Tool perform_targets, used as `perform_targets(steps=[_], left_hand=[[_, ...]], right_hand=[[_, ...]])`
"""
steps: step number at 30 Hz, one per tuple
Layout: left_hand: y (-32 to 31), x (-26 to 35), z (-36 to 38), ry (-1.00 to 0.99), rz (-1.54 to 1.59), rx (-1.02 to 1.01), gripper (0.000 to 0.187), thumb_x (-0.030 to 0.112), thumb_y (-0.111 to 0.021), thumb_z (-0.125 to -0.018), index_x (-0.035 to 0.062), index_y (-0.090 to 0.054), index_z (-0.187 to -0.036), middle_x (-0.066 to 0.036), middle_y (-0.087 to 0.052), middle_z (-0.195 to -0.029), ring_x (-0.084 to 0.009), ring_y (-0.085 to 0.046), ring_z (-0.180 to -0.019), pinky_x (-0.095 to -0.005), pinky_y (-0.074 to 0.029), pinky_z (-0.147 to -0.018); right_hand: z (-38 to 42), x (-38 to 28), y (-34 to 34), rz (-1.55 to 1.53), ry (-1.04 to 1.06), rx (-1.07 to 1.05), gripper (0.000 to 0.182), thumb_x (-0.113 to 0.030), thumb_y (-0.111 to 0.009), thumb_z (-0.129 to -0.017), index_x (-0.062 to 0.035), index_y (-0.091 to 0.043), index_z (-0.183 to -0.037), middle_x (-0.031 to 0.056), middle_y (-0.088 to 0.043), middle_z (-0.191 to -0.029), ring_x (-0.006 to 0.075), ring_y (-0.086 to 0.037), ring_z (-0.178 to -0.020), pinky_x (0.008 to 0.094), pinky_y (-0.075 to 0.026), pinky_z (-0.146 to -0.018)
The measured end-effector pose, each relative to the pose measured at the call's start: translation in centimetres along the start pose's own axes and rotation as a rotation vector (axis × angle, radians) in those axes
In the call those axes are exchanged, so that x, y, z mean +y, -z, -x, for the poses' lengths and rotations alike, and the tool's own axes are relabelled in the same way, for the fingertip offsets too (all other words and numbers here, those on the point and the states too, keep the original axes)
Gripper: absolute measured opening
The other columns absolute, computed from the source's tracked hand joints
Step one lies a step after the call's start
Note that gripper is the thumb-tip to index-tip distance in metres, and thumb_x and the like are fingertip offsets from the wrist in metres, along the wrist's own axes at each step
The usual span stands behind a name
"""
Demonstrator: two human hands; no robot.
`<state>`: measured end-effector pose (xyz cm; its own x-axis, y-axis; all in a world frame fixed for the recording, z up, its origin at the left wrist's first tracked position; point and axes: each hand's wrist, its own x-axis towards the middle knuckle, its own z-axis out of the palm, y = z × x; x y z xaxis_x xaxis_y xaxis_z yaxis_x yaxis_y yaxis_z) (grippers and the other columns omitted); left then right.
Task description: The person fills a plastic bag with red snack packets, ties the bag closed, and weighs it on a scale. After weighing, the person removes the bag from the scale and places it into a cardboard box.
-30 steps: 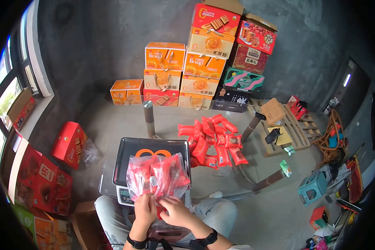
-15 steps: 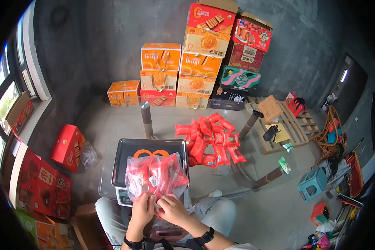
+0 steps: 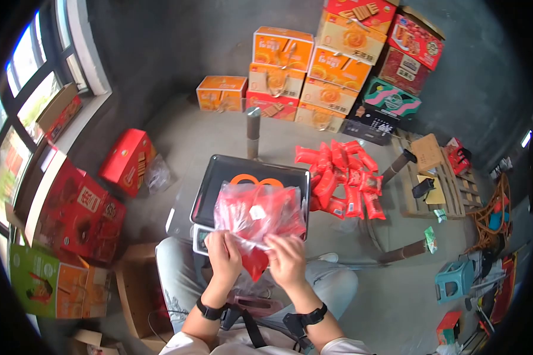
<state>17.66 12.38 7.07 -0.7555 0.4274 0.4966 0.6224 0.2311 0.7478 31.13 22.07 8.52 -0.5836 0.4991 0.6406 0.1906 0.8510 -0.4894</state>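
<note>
A clear plastic bag (image 3: 257,207) with red packets inside lies on a black tray (image 3: 204,198) of a scale. My left hand (image 3: 224,253) pinches the near left edge of the bag. At the right part of the same edge, my right hand (image 3: 286,255) has its fingers closed on the plastic. Between the hands a red packet (image 3: 254,263) hangs down at the bag's mouth. The scale's display (image 3: 200,239) shows left of my left hand. A heap of red packets (image 3: 346,177) lies on the glass table to the right of the tray.
Orange and red cartons (image 3: 281,53) are stacked by the back wall. Metal posts (image 3: 253,133) stand up around the glass. A wooden pallet (image 3: 441,201), a teal stool (image 3: 454,281) and an open cardboard box (image 3: 137,296) are on the floor.
The view has turned left and down, so the scene sits further right and higher. My hands have moved apart along the bag's edge, and the red packet between them shows more.
</note>
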Motion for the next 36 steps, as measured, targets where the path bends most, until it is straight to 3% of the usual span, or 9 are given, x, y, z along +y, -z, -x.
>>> perform_targets(steps=[4, 8, 10, 13, 17, 26, 29, 32, 36], left_hand=[[-0.8, -3.9, -2.4, 0.355, 0.318, 0.151, 0.027, 0.021, -0.043, -0.103, 0.0016, -0.052, -0.086, -0.001, -0.048, -0.070, -0.0100, -0.044, -0.063, -0.0271, -0.038, -0.058], [-0.6, -4.8, -3.1, 0.680, 0.846, 0.021, 0.027, 0.025, -0.045, -0.103, 0.0073, -0.054, -0.085, 0.000, -0.051, -0.067, -0.0071, -0.046, -0.057, -0.0231, -0.038, -0.053], [1.0, -1.7, -4.2, 0.931, 1.136, -0.068, 0.024, 0.023, -0.047, -0.101, 0.0082, -0.055, -0.084, -0.001, -0.056, -0.071, -0.0090, -0.049, -0.057, -0.0226, -0.040, -0.053], [1.1, -4.1, -5.5, 0.929, 1.321, -0.155, 0.022, 0.021, -0.048, -0.100, 0.0082, -0.055, -0.084, -0.003, -0.060, -0.076, -0.0105, -0.050, -0.058, -0.0222, -0.041, -0.054], [2.2, -1.8, -10.7, 0.931, 1.235, -0.223, 0.020, 0.019, -0.048, -0.098, 0.0079, -0.054, -0.082, -0.005, -0.056, -0.077, -0.0130, -0.052, -0.066, -0.0254, -0.044, -0.060], [4.4, 10.5, -18.7, 0.388, 0.746, -0.610, 0.029, 0.027, -0.050, -0.101, 0.0026, -0.053, -0.085, -0.004, -0.053, -0.077, -0.0140, -0.057, -0.076, -0.0316, -0.052, -0.073], [2.8, 10.3, -18.6, 0.350, 0.712, -0.649, 0.031, 0.028, -0.051, -0.100, 0.0004, -0.056, -0.086, -0.008, -0.061, -0.076, -0.0114, -0.059, -0.071, -0.0258, -0.048, -0.066], [3.1, 9.6, -18.7, 0.384, 0.696, -0.677, 0.032, 0.028, -0.051, -0.100, -0.0008, -0.058, -0.087, -0.008, -0.063, -0.080, -0.0120, -0.061, -0.075, -0.0269, -0.052, -0.071], [4.5, 9.7, -18.7, 0.438, 0.668, -0.794, 0.031, 0.027, -0.053, -0.099, -0.0026, -0.059, -0.092, -0.007, -0.064, -0.084, -0.0137, -0.064, -0.079, -0.0270, -0.054, -0.078]], right_hand=[[0.4, 2.8, 0.3, 0.044, -0.067, 0.156, 0.011, -0.016, -0.064, -0.088, -0.0066, -0.067, -0.093, 0.0065, -0.068, -0.097, 0.0270, -0.062, -0.087, 0.0408, -0.046, -0.085], [2.6, 4.7, -1.4, -0.111, -0.253, 0.226, 0.017, -0.021, -0.059, -0.094, -0.0045, -0.065, -0.090, 0.0080, -0.067, -0.087, 0.0255, -0.062, -0.079, 0.0351, -0.048, -0.073], [3.5, 4.8, -1.4, -0.740, -0.940, 0.146, 0.026, -0.026, -0.053, -0.099, -0.0034, -0.064, -0.093, 0.0053, -0.066, -0.086, 0.0179, -0.061, -0.075, 0.0312, -0.047, -0.067], [1.5, 4.5, -0.2, -1.553, -0.990, 0.175, 0.032, -0.028, -0.047, -0.102, -0.0020, -0.063, -0.097, 0.0022, -0.064, -0.086, 0.0102, -0.058, -0.073, 0.0269, -0.046, -0.066], [-3.3, 4.9, -0.1, -0.903, -0.713, 0.046, 0.024, -0.021, -0.052, -0.100, -0.0002, -0.063, -0.102, 0.0029, -0.063, -0.091, 0.0068, -0.055, -0.073, 0.0213, -0.045, -0.065], [-12.5, 1.2, 3.1, -0.809, -0.483, -0.225, 0.017, -0.015, -0.059, -0.096, -0.0010, -0.056, -0.105, 0.0030, -0.064, -0.097, 0.0080, -0.058, -0.084, 0.0246, -0.049, -0.075], [-9.9, -1.6, 0.9, -0.568, -0.445, -0.317, 0.041, -0.030, -0.073, -0.086, -0.0030, -0.054, -0.110, 0.0079, -0.063, -0.097, 0.0124, -0.060, -0.082, 0.0261, -0.049, -0.076], [-8.3, -4.7, -1.8, -0.125, -0.078, -0.116, 0.056, -0.028, -0.079, -0.074, -0.0062, -0.053, -0.118, 0.0152, -0.055, -0.105, 0.0287, -0.058, -0.086, 0.0380, -0.051, -0.079], [-8.9, -6.7, -4.2, 0.174, 0.231, 0.054, 0.055, -0.025, -0.077, -0.073, -0.0124, -0.056, -0.123, 0.0151, -0.052, -0.108, 0.0318, -0.055, -0.092, 0.0432, -0.048, -0.075]])
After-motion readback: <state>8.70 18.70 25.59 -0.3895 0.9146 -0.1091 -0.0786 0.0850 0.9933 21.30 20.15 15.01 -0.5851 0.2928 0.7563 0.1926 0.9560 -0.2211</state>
